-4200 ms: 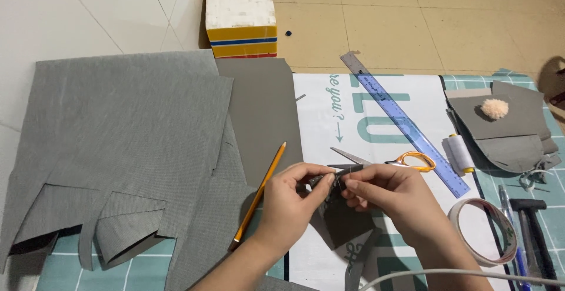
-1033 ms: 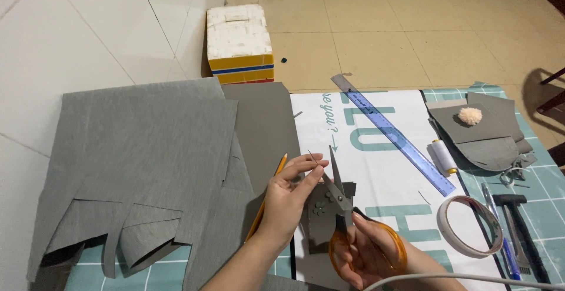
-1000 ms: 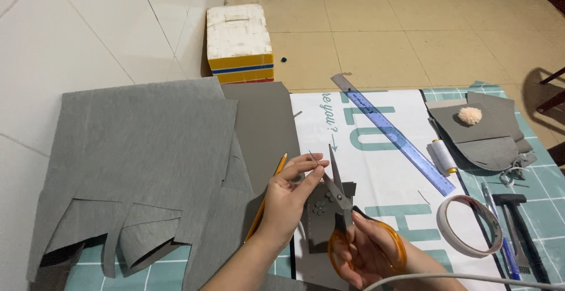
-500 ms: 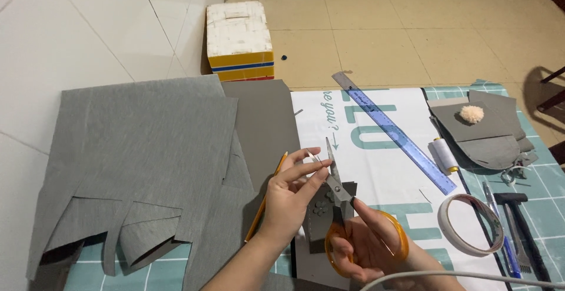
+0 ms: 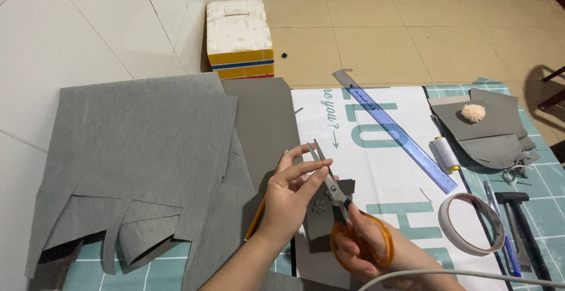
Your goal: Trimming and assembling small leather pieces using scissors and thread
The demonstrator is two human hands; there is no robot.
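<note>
over the white printed sheet (image 5: 376,167), your right hand (image 5: 368,250) had swung the orange-handled scissors (image 5: 341,214) upright since four seconds back — fingers closed through the loops — while your left hand (image 5: 291,200) pinched the small grey piece (image 5: 321,220) beneath the near-closed blades, so cutting was underway.

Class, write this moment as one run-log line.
left hand: pinching small grey piece | right hand: orange-handled scissors, blades open at piece | nearby: pencil, blue ruler

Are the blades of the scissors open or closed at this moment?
Open: the scissors in the right hand show two blade tips spread apart near the left hand's fingers.
</note>
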